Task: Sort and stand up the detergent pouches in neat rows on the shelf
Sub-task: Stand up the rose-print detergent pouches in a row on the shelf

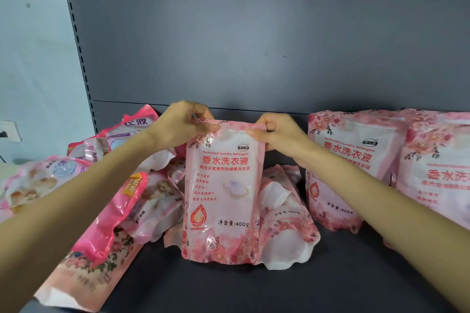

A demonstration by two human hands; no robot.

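A pale pink detergent pouch with red lettering and a floral border stands upright in the middle of the dark shelf. My left hand pinches its top left corner. My right hand pinches its top right corner. Just behind it to the right, another pouch lies slumped, showing its white back. Two matching pouches stand upright on the right, one behind my right forearm and one at the frame's edge.
A jumbled heap of pouches lies on the left, with a bright pink one under my left forearm and a pale one flat at the shelf's front. The grey back panel rises behind. A slotted upright bounds the left side.
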